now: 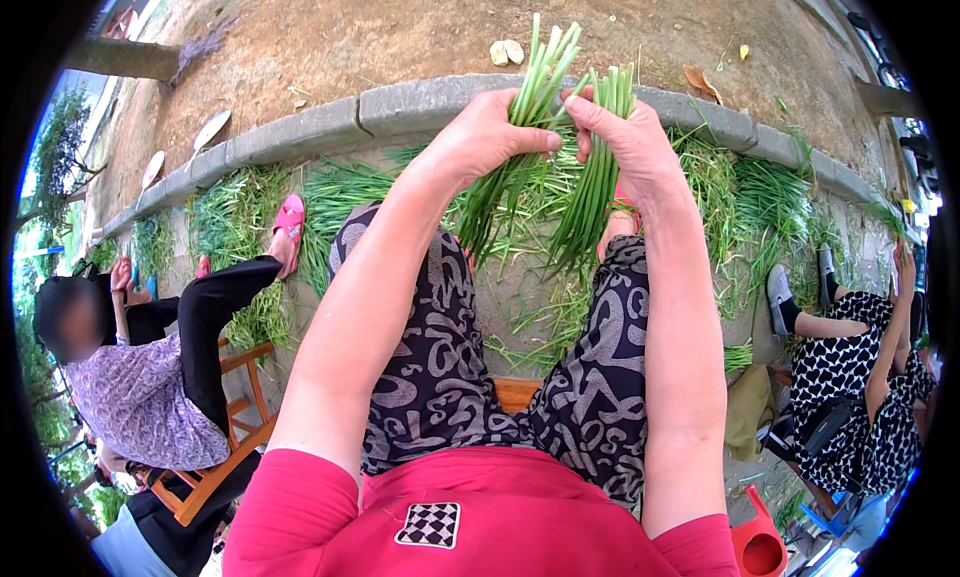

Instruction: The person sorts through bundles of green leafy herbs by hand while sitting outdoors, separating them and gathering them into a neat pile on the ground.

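Two bunches of green garlic chives hang in front of me, pale stem ends up and leafy ends down. My left hand (497,137) is closed round the left bunch of chives (545,67), its thumb lying across the stems. The right bunch of chives (590,202) is gripped by my right hand (625,132), thumb and fingertips near the stem ends. Both hands are raised close together, and the bunches almost touch at the top. Below them, loose chives and trimmings (525,217) cover the ground between my feet.
A stone kerb (420,107) runs across ahead, with bare brown soil beyond it. More chives (770,197) lie in heaps along it. A person in a purple top (150,407) sits at left on a wooden chair (190,492). Another in patterned clothes (840,377) sits right, near a red plastic stool (752,522).
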Demonstrator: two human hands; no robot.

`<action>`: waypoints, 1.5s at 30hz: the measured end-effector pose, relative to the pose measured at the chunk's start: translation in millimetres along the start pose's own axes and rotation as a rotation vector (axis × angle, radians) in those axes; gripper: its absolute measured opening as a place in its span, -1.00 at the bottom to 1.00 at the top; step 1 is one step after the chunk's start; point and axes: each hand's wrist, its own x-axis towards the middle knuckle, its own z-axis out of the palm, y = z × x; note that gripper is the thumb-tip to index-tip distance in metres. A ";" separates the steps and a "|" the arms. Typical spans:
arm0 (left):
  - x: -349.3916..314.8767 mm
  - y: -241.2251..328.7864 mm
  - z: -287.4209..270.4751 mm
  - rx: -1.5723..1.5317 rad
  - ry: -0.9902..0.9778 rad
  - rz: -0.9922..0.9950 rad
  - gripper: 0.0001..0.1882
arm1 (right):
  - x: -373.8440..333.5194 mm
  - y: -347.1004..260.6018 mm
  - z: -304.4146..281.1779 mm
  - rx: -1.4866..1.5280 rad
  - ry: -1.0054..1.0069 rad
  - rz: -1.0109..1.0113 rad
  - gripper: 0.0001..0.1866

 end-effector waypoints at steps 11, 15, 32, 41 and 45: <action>-3.4 -12.7 -10.3 0.191 -0.119 -0.017 -0.71 | 3.0 -4.6 -36.9 0.270 0.225 -0.204 -0.79; -12.2 -12.2 -18.3 0.181 -0.130 -0.087 -0.68 | -1.1 -6.3 -62.9 0.386 0.270 -0.258 -0.81; -27.3 -35.7 -53.9 0.345 0.012 -0.157 -0.70 | -13.4 -1.4 -140.4 0.669 0.714 -0.412 -0.85; -26.6 -54.0 -70.2 0.317 0.117 -0.195 -0.77 | -19.2 -1.9 -150.4 0.664 0.914 -0.531 -0.86; -24.6 -56.2 -72.2 0.399 0.217 -0.195 -0.80 | -22.2 -3.2 -157.4 0.692 0.977 -0.511 -0.84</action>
